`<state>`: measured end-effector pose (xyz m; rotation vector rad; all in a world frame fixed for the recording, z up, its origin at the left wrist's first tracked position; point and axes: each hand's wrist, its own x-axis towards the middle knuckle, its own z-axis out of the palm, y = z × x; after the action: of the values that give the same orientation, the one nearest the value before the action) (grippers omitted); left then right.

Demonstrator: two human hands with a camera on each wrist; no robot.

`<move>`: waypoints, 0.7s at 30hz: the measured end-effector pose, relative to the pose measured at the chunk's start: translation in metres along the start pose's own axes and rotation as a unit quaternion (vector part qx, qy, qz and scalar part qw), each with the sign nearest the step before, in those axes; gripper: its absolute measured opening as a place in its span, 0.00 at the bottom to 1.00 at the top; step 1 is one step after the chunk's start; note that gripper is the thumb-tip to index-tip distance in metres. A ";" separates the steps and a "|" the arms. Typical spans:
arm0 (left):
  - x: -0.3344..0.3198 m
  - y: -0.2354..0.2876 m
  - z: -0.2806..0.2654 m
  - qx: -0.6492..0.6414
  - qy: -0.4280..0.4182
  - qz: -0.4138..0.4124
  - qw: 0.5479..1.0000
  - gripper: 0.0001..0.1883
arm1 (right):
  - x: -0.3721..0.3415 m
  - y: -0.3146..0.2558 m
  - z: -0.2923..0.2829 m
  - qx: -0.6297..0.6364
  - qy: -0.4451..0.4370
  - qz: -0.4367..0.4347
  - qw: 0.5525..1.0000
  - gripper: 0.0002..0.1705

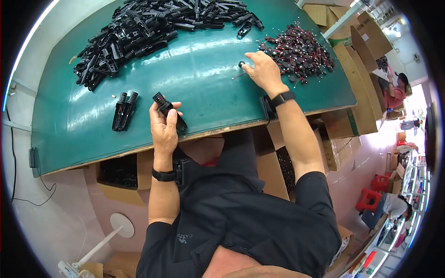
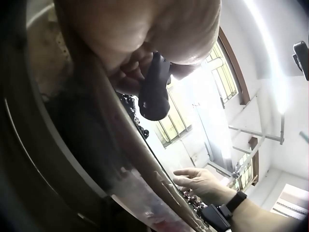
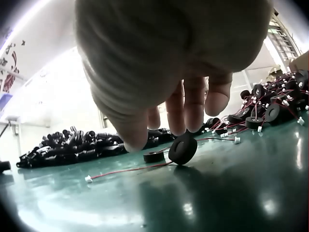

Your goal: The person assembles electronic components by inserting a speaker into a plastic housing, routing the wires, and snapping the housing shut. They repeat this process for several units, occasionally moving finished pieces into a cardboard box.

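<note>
My left hand point(image 1: 164, 132) grips a black plastic housing point(image 1: 162, 103) with a ribbed end, above the table's near edge. In the left wrist view, the smooth rounded end of this housing point(image 2: 155, 94) juts out below the palm. My right hand point(image 1: 265, 72) reaches over the table, thumb and fingers apart and pointing down. Right at its fingertips, a small black disc point(image 3: 183, 149) with a red wire and white plug tilts up on its edge. A second black disc point(image 3: 154, 157) lies flat just behind it.
Two black housings point(image 1: 124, 111) lie side by side left of my left hand. A big heap of black housings point(image 1: 134, 34) covers the far left of the green table point(image 1: 204, 102). Wired discs point(image 1: 303, 51) are piled at the right. Cardboard boxes point(image 1: 357, 88) stand beyond the right edge.
</note>
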<state>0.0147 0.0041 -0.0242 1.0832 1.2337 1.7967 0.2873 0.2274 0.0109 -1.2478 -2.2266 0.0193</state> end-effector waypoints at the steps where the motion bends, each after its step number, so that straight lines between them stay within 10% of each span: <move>1: 0.002 0.000 0.000 0.010 -0.007 0.002 1.000 0.23 | 0.005 0.003 0.003 -0.021 -0.029 -0.017 0.999 0.18; 7: 0.000 0.000 -0.007 0.026 -0.027 -0.004 0.999 0.24 | 0.028 0.018 0.020 -0.071 -0.153 -0.009 0.986 0.19; 14: -0.001 -0.003 -0.004 -0.008 -0.046 0.031 0.998 0.28 | 0.035 0.009 -0.014 -0.099 0.003 -0.095 0.991 0.15; 21: -0.007 0.000 -0.008 -0.013 -0.095 0.013 0.995 0.28 | 0.008 -0.061 -0.058 0.401 0.057 0.042 0.913 0.10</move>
<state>0.0106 -0.0047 -0.0275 1.2298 1.0840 1.6807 0.2650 0.1844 0.0801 -0.8359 -1.7488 0.7907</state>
